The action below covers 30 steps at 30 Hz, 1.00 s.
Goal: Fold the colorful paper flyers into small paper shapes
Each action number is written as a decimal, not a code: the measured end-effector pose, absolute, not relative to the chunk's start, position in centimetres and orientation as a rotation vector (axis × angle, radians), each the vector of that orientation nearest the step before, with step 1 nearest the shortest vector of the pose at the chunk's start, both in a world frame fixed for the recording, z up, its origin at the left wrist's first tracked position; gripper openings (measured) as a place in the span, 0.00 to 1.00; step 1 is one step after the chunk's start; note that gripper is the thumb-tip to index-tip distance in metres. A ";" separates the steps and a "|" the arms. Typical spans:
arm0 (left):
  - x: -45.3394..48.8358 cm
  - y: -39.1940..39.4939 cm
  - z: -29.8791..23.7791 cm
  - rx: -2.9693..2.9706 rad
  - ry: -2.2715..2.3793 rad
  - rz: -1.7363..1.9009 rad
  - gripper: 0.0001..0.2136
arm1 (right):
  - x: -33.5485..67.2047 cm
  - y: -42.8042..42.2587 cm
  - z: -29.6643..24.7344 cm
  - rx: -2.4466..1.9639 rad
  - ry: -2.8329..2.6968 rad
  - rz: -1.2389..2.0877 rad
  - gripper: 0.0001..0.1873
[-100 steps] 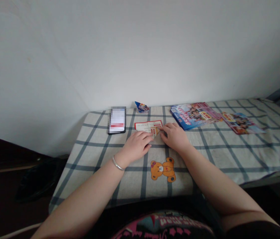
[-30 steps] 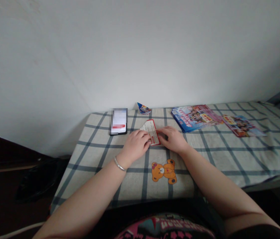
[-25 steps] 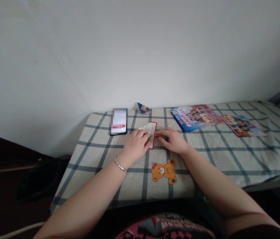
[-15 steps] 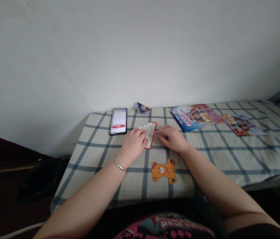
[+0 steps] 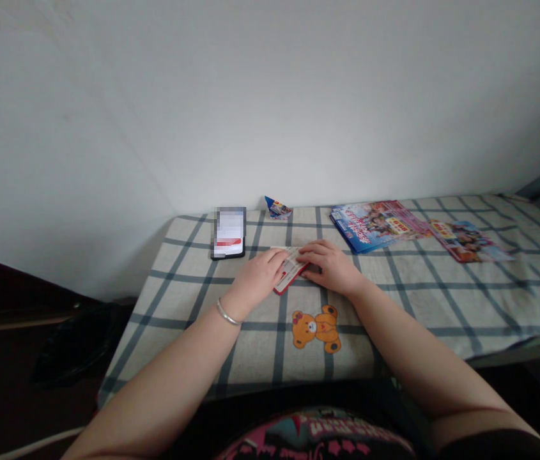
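A folded paper sheet (image 5: 291,271), pale with print and a red border, lies on the cloth between my two hands. Its left part is covered by my left hand (image 5: 261,276), whose closed fingers press it down and hold it. My right hand (image 5: 331,267) grips the right edge, thumb below and fingers on top, and the paper bends up slightly there. Behind the hands, against the wall, stands a small folded piece of colourful printed paper (image 5: 278,209).
A phone (image 5: 229,233) with a lit screen lies left of the paper. To the right rest a stack of colourful flyers (image 5: 370,223) and a separate flyer (image 5: 471,241). The checked tablecloth (image 5: 188,300) bears a bear print (image 5: 316,329). A wall (image 5: 270,102) rises behind the table.
My right hand has moved left onto the paper and taken hold of its right edge. The paper has turned and bends between my hands.
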State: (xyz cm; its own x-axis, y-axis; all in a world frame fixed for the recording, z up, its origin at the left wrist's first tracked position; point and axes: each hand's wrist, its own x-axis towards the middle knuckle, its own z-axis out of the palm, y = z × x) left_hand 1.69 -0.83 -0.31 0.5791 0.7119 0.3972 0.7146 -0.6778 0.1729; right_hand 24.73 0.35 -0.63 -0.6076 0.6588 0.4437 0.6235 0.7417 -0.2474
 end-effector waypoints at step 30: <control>1.9 -1.8 0.6 -2.798 -1.213 -0.512 0.16 | 24.4 -0.6 0.6 -0.821 -2.567 0.007 0.08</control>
State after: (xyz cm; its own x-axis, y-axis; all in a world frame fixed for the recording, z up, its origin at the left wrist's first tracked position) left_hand 1.93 -1.83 0.61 0.6373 0.7015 0.3189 0.7179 -0.6909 0.0851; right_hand 24.43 -0.56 0.55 -0.7255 0.5531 0.4096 0.5508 0.8234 -0.1362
